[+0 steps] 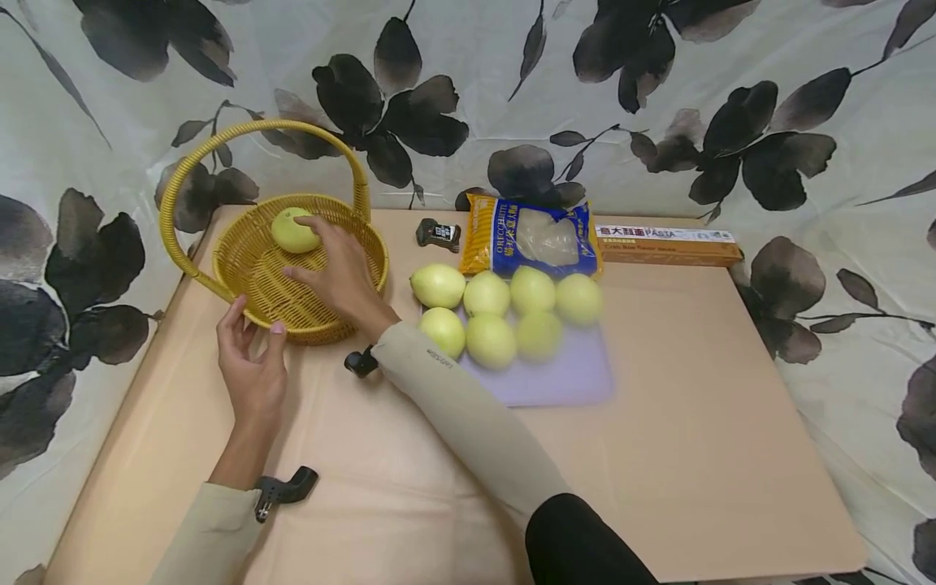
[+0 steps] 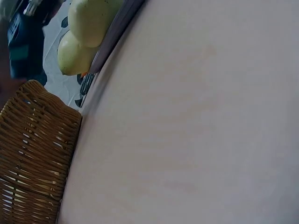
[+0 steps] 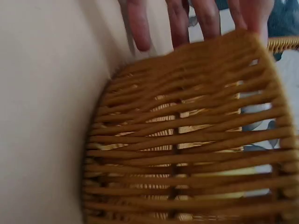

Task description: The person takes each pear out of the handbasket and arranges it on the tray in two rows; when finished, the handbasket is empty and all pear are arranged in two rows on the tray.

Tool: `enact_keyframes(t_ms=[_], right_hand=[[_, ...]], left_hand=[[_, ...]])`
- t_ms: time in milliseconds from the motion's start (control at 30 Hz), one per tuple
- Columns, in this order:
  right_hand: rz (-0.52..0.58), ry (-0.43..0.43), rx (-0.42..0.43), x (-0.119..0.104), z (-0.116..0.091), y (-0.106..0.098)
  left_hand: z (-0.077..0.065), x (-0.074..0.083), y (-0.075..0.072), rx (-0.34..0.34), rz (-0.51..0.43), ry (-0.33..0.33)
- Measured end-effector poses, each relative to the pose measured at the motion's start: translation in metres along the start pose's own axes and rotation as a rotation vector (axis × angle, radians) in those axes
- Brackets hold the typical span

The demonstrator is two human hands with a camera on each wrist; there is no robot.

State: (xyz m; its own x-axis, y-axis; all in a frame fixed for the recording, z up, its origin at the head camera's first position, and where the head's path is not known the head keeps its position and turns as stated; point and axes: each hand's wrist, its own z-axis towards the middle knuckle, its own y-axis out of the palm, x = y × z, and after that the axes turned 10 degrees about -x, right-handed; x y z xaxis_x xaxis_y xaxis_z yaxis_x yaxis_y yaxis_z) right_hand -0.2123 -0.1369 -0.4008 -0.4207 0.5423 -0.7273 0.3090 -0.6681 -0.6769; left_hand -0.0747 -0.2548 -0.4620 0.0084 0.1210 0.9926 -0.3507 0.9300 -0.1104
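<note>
A yellow woven basket [image 1: 307, 323] with a tall arched handle stands at the left of the table. One smooth yellow-green fruit [image 1: 292, 232] lies inside, toward the back. My right hand [image 1: 338, 272] reaches over the basket's right rim, with thumb and fingers spread; a fingertip overlaps the fruit in the head view, and touch is unclear. At the near left rim is my left hand [image 1: 252, 366], its fingers loosely extended against the basket's outside. Those fingers [image 3: 205, 18] also show above the weave in the right wrist view. Several similar fruits [image 1: 490, 341] sit in two rows on a pale purple board [image 1: 563, 382].
Behind the fruits lie a blue and yellow pasta bag [image 1: 544, 236] and a long pasta box [image 1: 665, 245]. A small black packet [image 1: 439, 234] is between basket and bag. Floral cloth [image 1: 512, 97] hangs at the table's back edge.
</note>
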Motion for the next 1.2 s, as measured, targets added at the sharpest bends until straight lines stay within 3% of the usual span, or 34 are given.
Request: enact_keyframes(t_ms=[233, 467, 800, 1000, 1200], right_hand=[[-0.100, 0.047, -0.014, 0.001, 0.034, 0.007], [-0.149, 0.027, -0.079, 0.007, 0.052, 0.012], [-0.147, -0.050, -0.177, 0.013, 0.058, 0.012], [-0.229, 0.007, -0.225, 0.009, 0.057, 0.017], [-0.318, 0.009, -0.202, 0.009, 0.056, 0.019]], left_hand=[[-0.001, 0.003, 0.000, 0.008, 0.007, 0.012], [-0.001, 0.004, -0.001, 0.011, 0.005, 0.021], [0.000, 0.003, 0.002, 0.016, 0.021, 0.021], [-0.001, 0.003, 0.001, 0.020, 0.037, 0.017], [0.000, 0.001, 0.001, 0.014, 0.027, 0.006]])
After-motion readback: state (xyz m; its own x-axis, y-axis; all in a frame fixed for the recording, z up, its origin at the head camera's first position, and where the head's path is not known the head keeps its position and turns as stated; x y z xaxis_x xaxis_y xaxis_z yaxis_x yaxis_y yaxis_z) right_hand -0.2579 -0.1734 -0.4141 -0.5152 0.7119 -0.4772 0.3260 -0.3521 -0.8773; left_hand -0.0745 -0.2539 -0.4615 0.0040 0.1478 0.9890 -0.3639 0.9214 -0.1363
